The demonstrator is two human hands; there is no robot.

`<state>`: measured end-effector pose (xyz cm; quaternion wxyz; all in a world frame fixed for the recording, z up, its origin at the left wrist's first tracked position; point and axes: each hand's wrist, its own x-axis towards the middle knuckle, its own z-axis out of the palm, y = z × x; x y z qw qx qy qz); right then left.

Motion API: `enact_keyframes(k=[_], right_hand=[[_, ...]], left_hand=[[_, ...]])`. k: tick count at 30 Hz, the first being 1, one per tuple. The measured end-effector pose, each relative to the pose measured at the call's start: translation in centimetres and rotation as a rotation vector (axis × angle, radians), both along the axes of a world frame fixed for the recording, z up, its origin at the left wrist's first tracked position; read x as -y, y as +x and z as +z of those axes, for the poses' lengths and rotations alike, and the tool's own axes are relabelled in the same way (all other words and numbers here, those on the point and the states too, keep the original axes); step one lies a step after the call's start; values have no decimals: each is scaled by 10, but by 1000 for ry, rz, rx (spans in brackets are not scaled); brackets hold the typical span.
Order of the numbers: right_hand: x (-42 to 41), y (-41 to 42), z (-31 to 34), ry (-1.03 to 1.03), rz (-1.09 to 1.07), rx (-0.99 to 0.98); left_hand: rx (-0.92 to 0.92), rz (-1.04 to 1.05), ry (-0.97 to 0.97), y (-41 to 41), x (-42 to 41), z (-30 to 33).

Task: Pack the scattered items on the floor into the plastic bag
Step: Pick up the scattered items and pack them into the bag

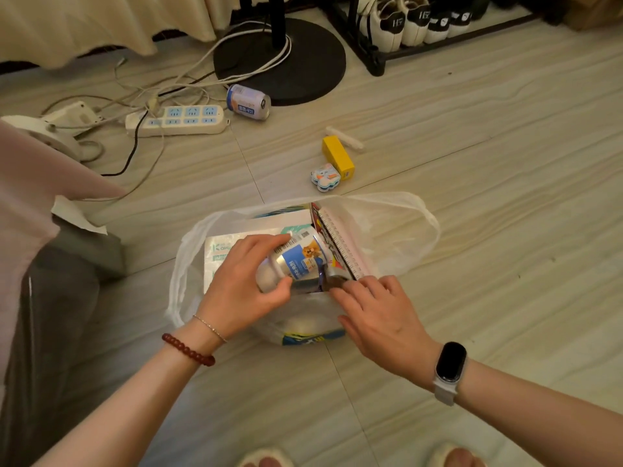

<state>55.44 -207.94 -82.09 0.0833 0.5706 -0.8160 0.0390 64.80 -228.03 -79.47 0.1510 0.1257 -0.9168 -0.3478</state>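
A clear plastic bag (397, 227) lies open on the floor in front of me. My left hand (242, 284) grips a silver can with a blue label (296, 261) over the bag's mouth. My right hand (377, 315) pinches the bag's near edge beside a spiral notebook (340, 244) standing inside. A flat white packet (222, 247) also lies in the bag. Farther out on the floor lie a second can (247, 102), a yellow box (338, 157), a small colourful pack (325, 176) and a white stick (344, 137).
A power strip (178, 121) with tangled cables lies at the back left by a black round stand base (290, 59). A shoe rack (421, 25) stands at the back right. Grey fabric (67, 281) sits at my left, my slippers (266, 460) below.
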Motion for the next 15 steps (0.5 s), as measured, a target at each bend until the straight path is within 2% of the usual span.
enact_keyframes(k=[4,10,12,15], right_hand=[[-6,4,-9,32,-40,-23],[-23,-1,-3,-167,250,62],[-28,-1,-4,-206,345,78],[-29,-2,-3,-273,364,80]], left_hand=[[4,-72,-12,2,-7,0],[-17,-196,-129,7,-10,8],[24,-261,-123,10,-18,9],[115,-332,-197,14,-26,4]])
